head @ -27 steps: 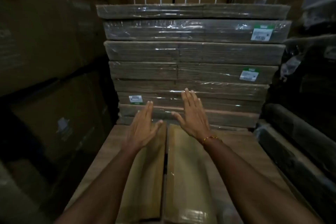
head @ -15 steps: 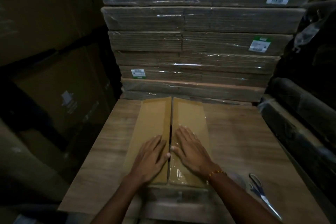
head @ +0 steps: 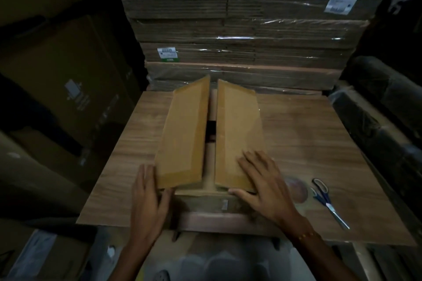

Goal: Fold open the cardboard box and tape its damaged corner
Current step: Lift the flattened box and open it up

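Observation:
A tan cardboard box (head: 237, 134) stands on the wooden table (head: 319, 134), its two long top flaps raised a little with a dark gap between them. My left hand (head: 148, 196) lies flat against the box's near left corner, fingers straight beside the left flap (head: 182, 139). My right hand (head: 262, 180) rests on the near end of the right flap, fingers spread, thumb along the box's front edge. A roll of clear tape (head: 295, 189) lies just right of my right hand.
Blue-handled scissors (head: 324, 198) lie on the table at the right. A tall stack of plastic-wrapped flat cardboard (head: 239, 36) rises behind the table. Large cartons (head: 64, 89) stand at the left, dark wrapped rolls (head: 383, 107) at the right.
Both hands slid back from the far end of the flaps to the box's near end, then apart to its near corners. The flaps, pressed together before, now stand apart with a gap.

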Demonstrator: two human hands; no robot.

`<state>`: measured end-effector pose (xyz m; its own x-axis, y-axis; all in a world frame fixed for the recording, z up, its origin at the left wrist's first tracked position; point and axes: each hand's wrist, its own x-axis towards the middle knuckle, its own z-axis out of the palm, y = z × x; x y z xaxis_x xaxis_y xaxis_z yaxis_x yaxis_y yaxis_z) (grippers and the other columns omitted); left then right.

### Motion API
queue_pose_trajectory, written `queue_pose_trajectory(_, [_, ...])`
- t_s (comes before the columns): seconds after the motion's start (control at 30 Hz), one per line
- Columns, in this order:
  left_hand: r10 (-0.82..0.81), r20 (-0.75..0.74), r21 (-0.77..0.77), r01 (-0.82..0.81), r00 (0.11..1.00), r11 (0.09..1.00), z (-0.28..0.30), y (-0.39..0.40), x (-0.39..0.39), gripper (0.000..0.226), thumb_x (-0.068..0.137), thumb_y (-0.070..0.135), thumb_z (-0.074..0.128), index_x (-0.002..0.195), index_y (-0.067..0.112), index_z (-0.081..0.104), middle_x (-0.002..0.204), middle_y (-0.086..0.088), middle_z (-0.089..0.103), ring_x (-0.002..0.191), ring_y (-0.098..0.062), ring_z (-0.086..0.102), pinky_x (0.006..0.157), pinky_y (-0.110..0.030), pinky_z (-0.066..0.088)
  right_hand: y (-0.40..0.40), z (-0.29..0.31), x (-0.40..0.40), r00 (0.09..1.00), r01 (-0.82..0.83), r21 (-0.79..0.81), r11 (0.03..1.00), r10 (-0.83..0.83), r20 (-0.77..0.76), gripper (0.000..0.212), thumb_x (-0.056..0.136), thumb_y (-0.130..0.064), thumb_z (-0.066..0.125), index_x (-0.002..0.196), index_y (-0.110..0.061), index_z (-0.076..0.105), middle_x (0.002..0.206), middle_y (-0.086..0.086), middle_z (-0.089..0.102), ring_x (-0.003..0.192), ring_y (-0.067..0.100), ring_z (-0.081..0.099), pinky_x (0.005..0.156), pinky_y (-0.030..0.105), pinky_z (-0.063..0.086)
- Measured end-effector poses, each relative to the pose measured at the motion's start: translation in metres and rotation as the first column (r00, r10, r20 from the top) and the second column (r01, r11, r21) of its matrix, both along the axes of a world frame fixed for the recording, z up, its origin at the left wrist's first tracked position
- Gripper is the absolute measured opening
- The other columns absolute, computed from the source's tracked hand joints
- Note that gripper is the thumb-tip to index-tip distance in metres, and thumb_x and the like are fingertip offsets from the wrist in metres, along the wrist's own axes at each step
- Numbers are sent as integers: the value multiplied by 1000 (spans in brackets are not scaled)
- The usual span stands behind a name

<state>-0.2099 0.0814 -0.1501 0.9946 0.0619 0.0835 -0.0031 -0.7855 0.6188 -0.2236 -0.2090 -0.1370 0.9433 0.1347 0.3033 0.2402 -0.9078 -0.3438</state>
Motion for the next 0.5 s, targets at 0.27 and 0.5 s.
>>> queue_pose_trajectory(0.27, [413, -9, -599, -335, 911, 727, -2, -17, 23, 47, 105, 37, 37, 138, 8, 50, 134, -9, 58, 125, -22, 52, 108, -37, 38, -5, 2, -28, 893, 288, 796, 532, -450, -22, 16, 102, -23, 53, 87, -23, 60, 82, -11, 62, 70, -13, 59, 65, 9, 45])
queue_pose_trajectory(0.5, [611, -115, -816, -425, 783, 392, -9, -8, 93, 53, 103, 42, 41, 137, 4, 51, 131, -2, 58, 119, -15, 55, 96, -25, 44, -11, -27, -31, 869, 301, 886, -352, -282, -407, 24, 99, -11, 47, 120, -21, 57, 116, 5, 68, 97, 27, 69, 70, 50, 63])
